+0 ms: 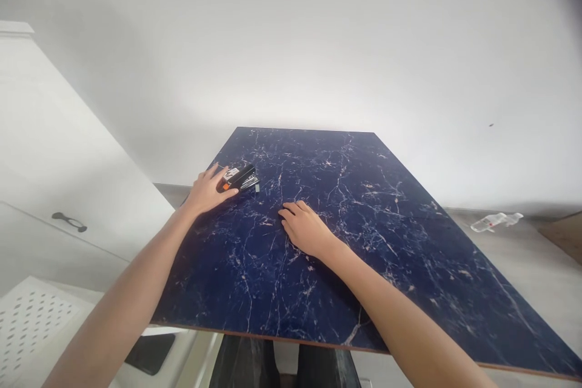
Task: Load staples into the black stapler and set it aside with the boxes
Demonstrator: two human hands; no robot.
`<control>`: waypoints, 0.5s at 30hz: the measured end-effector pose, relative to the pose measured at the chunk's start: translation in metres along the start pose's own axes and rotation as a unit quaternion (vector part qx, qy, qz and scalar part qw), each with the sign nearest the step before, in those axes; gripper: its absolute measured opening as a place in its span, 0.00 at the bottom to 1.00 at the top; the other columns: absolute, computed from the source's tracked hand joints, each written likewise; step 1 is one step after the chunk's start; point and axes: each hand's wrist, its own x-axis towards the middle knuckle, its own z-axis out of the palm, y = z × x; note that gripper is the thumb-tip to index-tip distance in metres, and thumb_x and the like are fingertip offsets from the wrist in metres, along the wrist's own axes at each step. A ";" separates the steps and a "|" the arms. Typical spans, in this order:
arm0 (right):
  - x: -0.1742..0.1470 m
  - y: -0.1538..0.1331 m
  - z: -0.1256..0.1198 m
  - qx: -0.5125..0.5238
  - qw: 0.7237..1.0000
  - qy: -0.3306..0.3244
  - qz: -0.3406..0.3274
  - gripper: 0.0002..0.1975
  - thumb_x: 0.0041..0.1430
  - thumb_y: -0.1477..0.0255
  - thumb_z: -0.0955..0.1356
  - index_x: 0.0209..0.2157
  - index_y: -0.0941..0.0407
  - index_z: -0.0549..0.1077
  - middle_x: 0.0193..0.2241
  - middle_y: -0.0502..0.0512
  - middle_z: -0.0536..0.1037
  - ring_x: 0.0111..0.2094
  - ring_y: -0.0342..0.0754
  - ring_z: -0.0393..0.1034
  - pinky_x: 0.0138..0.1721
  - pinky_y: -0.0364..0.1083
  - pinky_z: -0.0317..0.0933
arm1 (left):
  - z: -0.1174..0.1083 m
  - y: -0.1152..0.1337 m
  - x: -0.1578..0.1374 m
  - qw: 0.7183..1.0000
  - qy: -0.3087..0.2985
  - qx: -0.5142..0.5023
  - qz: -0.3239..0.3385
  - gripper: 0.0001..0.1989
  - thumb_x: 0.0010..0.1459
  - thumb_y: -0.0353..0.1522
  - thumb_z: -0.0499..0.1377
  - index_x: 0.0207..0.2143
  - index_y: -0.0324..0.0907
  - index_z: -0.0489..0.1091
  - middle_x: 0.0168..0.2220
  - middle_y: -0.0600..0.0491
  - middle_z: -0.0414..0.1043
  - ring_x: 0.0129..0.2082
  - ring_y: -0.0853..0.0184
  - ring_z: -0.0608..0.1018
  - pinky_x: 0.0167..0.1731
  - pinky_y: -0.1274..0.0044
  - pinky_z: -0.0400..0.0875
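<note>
A black stapler (246, 175) with a pale label and an orange patch lies on the left part of the dark blue marbled tabletop (345, 182). Around its rear end is my left hand (208, 191), thumb on the near side and index finger on the far side, the other fingers spread toward the table's left edge. The stapler's metal front end points right, away from that hand. My right hand (305, 229) rests palm down near the middle of the tabletop, fingers loosely bent and holding nothing that I can see.
A white cabinet (68, 151) with a dark handle stands at the left. Below it, a dark phone-like slab (151, 353) lies on a pale surface by a perforated white panel (31, 321). Clear plastic packaging (495, 222) is on the floor at right. A wall rises behind the table.
</note>
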 end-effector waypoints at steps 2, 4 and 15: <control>0.000 0.000 0.000 -0.005 1.000 -0.001 0.000 0.17 0.71 0.74 0.60 0.54 0.59 0.75 0.55 0.66 0.75 0.53 0.59 0.68 0.56 0.58 0.63 | 0.003 -0.004 0.003 0.999 -0.037 -0.022 0.007 0.38 0.61 0.54 0.55 0.68 0.46 0.61 0.68 0.44 0.60 0.65 0.43 0.64 0.60 0.56 0.60; 0.000 0.000 0.001 -0.009 1.000 0.000 0.000 0.17 0.71 0.74 0.60 0.53 0.59 0.75 0.55 0.65 0.75 0.53 0.60 0.68 0.56 0.58 0.63 | 0.005 0.001 0.005 0.998 -0.043 -0.044 0.023 0.35 0.61 0.51 0.57 0.67 0.47 0.63 0.64 0.45 0.67 0.61 0.46 0.69 0.58 0.60 0.64; 0.000 0.003 0.002 0.021 1.000 0.002 0.005 0.18 0.72 0.72 0.59 0.55 0.59 0.74 0.56 0.65 0.74 0.54 0.59 0.68 0.57 0.57 0.63 | 0.004 0.018 -0.002 0.997 -0.040 -0.066 0.025 0.31 0.58 0.50 0.59 0.58 0.43 0.71 0.52 0.43 0.76 0.51 0.50 0.76 0.47 0.66 0.71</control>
